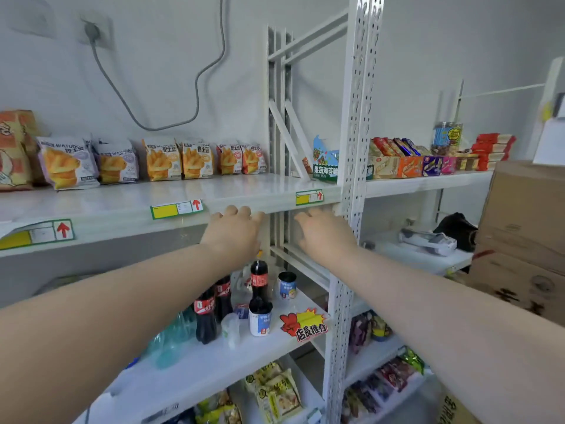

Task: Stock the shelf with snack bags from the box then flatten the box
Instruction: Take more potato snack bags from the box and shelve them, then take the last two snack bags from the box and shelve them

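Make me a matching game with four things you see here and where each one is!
Things:
1. snack bags
2. cola bottles
3. cardboard box
4. grey cable

Places:
A. hangs down the wall
B. at the back of the upper shelf
C. far right, beside the shelves
D. on the lower shelf

Pairs: 1-B, 2-D, 3-C, 4-A

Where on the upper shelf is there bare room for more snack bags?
Bare: the front strip of the upper shelf, between the snack bags at the back and the price labels; also the gap between the bags and the seaweed box. Crowded: the biscuit boxes on the right.
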